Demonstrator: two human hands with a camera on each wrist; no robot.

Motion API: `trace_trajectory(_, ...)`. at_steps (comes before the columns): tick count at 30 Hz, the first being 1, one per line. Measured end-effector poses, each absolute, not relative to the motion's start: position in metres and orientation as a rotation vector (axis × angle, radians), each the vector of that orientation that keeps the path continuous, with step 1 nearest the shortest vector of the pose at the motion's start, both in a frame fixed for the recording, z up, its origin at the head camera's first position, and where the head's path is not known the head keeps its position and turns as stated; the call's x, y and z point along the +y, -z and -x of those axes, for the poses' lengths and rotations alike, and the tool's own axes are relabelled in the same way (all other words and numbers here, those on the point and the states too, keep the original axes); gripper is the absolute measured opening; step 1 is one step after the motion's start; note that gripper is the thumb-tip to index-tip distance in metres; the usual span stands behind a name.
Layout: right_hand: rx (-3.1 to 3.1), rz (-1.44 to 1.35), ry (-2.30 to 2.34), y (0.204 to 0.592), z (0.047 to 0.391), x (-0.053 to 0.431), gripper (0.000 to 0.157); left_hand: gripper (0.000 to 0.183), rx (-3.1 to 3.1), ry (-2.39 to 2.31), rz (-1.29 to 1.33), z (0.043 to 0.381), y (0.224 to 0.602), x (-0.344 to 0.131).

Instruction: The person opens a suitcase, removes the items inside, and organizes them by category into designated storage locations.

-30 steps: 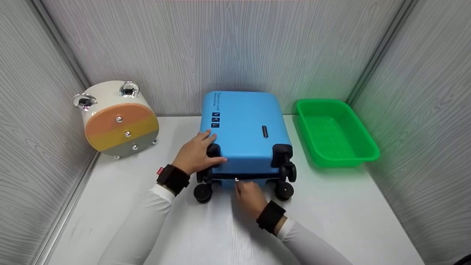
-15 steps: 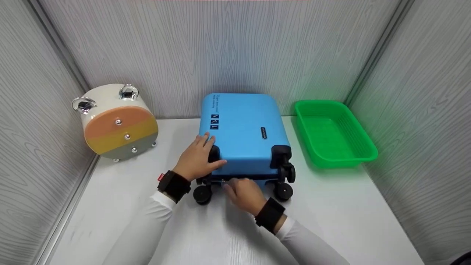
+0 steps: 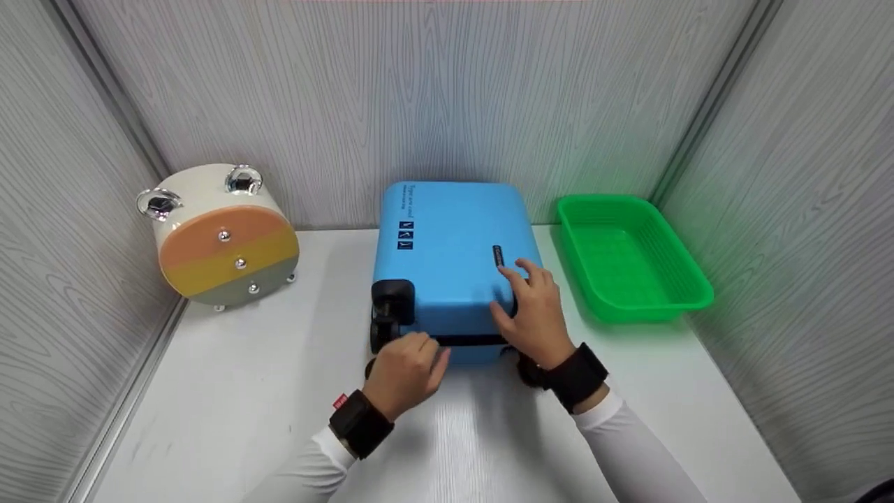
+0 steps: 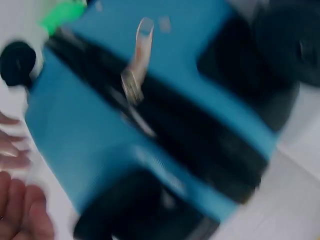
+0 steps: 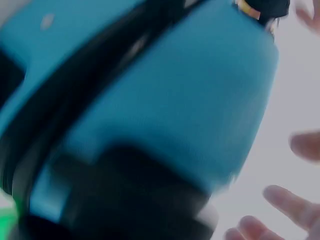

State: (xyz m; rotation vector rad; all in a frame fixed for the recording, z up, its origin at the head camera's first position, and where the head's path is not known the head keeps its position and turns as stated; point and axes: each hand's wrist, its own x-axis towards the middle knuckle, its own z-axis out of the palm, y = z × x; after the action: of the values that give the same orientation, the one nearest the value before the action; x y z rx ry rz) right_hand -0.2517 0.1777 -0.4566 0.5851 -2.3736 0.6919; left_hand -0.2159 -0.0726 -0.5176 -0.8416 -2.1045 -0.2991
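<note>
Left hand (image 3: 405, 372) loosely bent and right hand (image 3: 536, 320) splayed, both empty, are held apart at the near end of a smooth, round-cornered blue hard-shell suitcase (image 3: 450, 241).

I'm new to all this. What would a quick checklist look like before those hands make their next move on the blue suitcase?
1. Suitcase lying on the table, wheels facing the person: ok.
2. Zip pull within sight: ok, it shows in the left wrist view.
3. Left hand holding the zip pull: not ok, no fingers are on it.
4. Right hand steadying the suitcase: cannot tell; it is at the near right corner, contact unclear.
5. Zip closed all the way: cannot tell, the close views are blurred.
6. Green basket apart from the suitcase: ok.
</note>
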Motion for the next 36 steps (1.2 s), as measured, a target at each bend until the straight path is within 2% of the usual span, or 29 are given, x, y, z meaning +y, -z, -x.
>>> trace_trajectory(4,-2.615,-0.520,-0.684,0.453,0.261,0.196,0.082,0.046,-2.239,0.138,0.692,0.208,0.551,-0.073)
trace_trajectory(7,-2.770,-0.441,-0.712,0.460,0.267,0.205,0.094,0.055,-2.341,0.055,0.557,0.209,0.568,-0.075)
trace_trajectory(12,-2.827,-0.225,-0.873,0.472,0.271,0.212,0.087,0.053,-2.447,0.098,0.467,0.219,0.582,-0.073)
trace_trajectory(17,-2.792,-0.156,-0.908,0.475,0.272,0.209,0.078,0.037,-2.438,0.214,0.470,0.226,0.587,-0.071)
trace_trajectory(23,-2.802,-0.148,-0.883,0.474,0.271,0.206,0.081,0.012,-2.411,0.153,0.558,0.226,0.592,-0.076)
trace_trajectory(31,-2.804,-0.131,-0.868,0.470,0.271,0.207,0.083,0.025,-2.376,0.366,0.564,0.224,0.591,-0.095)
trace_trajectory(36,-2.788,-0.150,-0.858,0.473,0.270,0.205,0.083,0.023,-2.362,0.265,0.591,0.223,0.592,-0.123)
